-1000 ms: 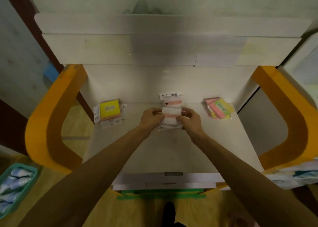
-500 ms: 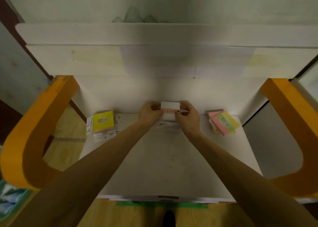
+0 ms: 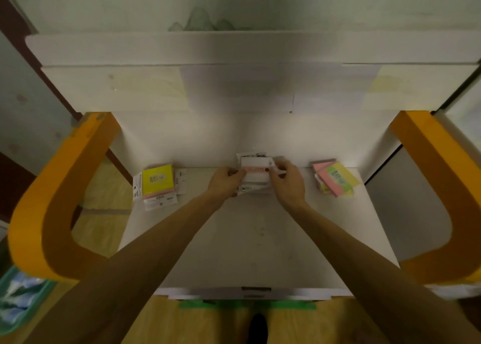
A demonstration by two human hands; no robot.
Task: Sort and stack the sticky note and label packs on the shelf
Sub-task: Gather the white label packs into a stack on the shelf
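Your arms reach far, converging at the middle. Your left hand [image 3: 226, 181] and right hand [image 3: 287, 181] face each other, fingers curled, each pinching a pack [image 3: 255, 173] edge.

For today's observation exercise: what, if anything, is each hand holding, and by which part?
Both hold one white label pack: left hand pinches its left edge, right hand its right edge.

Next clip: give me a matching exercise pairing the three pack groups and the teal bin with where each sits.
Things:
1. yellow pack stack
2. pink-and-green pack stack
3. white label pack
4. teal bin

Places:
A. shelf's back right
B. floor, lower left
C. shelf's back left
D. back centre, between both hands

Pairs: 1-C, 2-A, 3-D, 4-B
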